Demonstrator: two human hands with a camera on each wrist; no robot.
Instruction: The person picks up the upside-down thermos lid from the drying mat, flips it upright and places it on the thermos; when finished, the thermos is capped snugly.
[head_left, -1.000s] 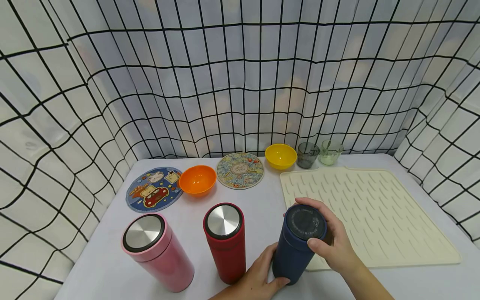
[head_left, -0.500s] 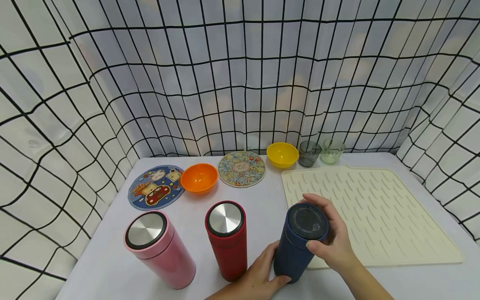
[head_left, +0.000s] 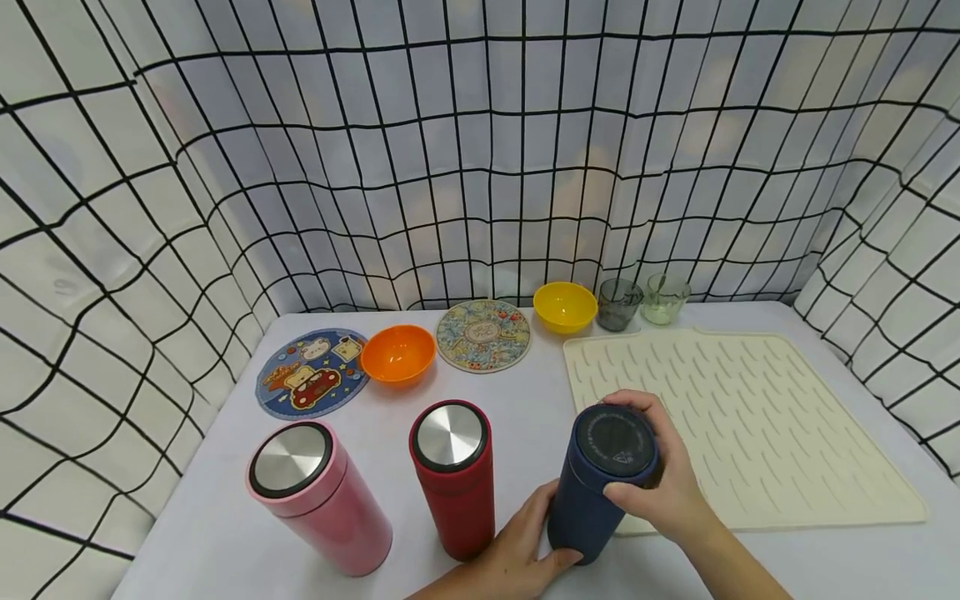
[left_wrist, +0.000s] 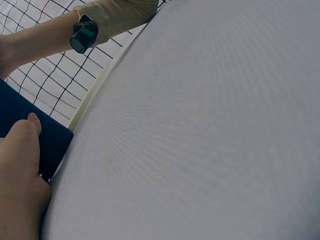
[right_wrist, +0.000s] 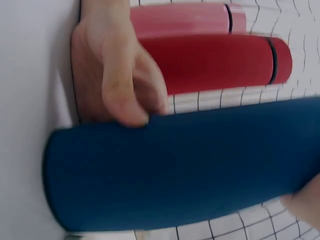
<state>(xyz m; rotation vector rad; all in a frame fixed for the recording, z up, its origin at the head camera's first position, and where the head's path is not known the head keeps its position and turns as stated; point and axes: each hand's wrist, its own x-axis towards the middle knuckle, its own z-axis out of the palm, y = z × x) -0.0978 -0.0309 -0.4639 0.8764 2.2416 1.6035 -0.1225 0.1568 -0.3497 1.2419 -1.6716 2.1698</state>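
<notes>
A dark blue thermos bottle (head_left: 588, 515) stands on the white table, its round dark top carrying faint print. My right hand (head_left: 663, 479) grips it near the top, thumb on the near side and fingers round the far side. Low down, my left hand (head_left: 517, 546) holds the bottle's left side near the base, as the left hand (right_wrist: 117, 75) also shows in the right wrist view. Close to the left hand's back stands a red thermos bottle (head_left: 456, 508) with a steel-disc lid. Further left is a pink thermos bottle (head_left: 341, 521), upright too.
A cream ribbed mat (head_left: 735, 417) lies on the right. Along the back are an orange bowl (head_left: 397, 357), a yellow bowl (head_left: 565, 308), a grey glass (head_left: 619, 305), a green glass (head_left: 665, 298), a blue cartoon mat (head_left: 311, 375) and a round patterned mat (head_left: 483, 336).
The print on the blue bottle's top has turned clockwise, and my right thumb has shifted slightly left. My left hand keeps its hold at the base. The other bottles stay put.
</notes>
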